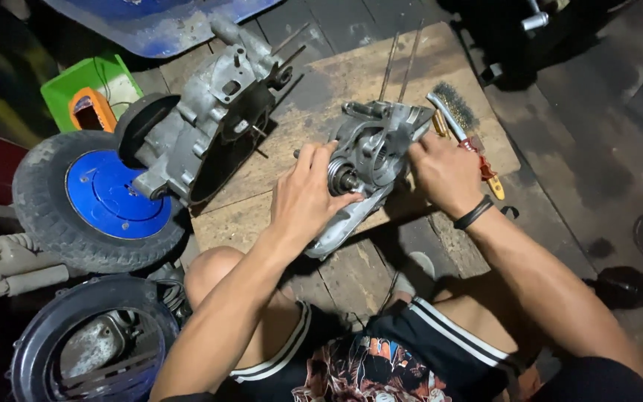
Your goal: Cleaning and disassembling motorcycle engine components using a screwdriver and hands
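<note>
A grey metal engine casing half [372, 152] with a bearing and shaft stub stands tilted on a wooden board [336, 82] in front of my knees. My left hand [305, 195] grips its near left side, fingers by the shaft. My right hand [444, 173] holds the casing's right edge; a black band circles that wrist. Two long thin studs [402, 59] rise from the casing's far end.
A larger grey engine block [210, 123] lies left on the board, against a small tyre with a blue rim [98, 197]. A wire brush [457, 112] lies right of the casing. A green tray [91, 89] sits far left, a dark round cover [94, 339] near left.
</note>
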